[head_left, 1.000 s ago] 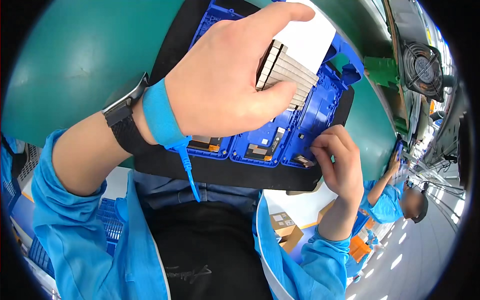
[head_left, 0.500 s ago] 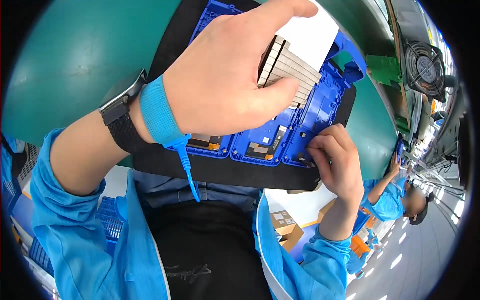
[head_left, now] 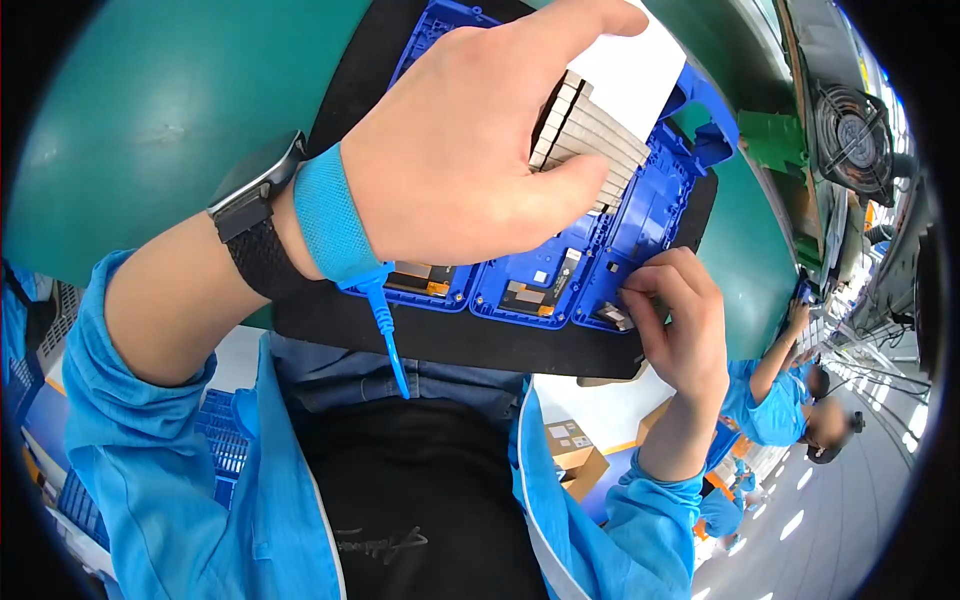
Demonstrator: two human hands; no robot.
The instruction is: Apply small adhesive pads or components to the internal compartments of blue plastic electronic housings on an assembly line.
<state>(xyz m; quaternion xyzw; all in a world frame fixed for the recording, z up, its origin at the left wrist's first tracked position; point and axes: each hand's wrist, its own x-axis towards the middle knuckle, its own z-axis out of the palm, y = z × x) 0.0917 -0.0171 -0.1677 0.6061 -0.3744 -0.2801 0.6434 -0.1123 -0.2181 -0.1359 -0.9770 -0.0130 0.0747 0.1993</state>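
A white sheet bearing a stack of flat grey strips is gripped by my left hand, thumb bent across the strips. That hand hangs over several blue plastic housings laid side by side, hiding much of them. At the near right corner of the rightmost housing, my right hand has thumb and forefinger pinched together. A small greyish piece shows right beside those fingertips; whether they grip it I cannot make out. Black parts with orange ends sit in the neighbouring housings.
The housings lie on a black mat over a green table. A blue wrist strap with a cord trails from my left wrist. A fan stands at the right. Beyond the table on the right, a co-worker in blue handles something.
The view has shifted slightly, moving the housings and my left hand a little rightward. Beside my right fingertips, the greyish piece shows more clearly. Both hands keep nearly the same pose.
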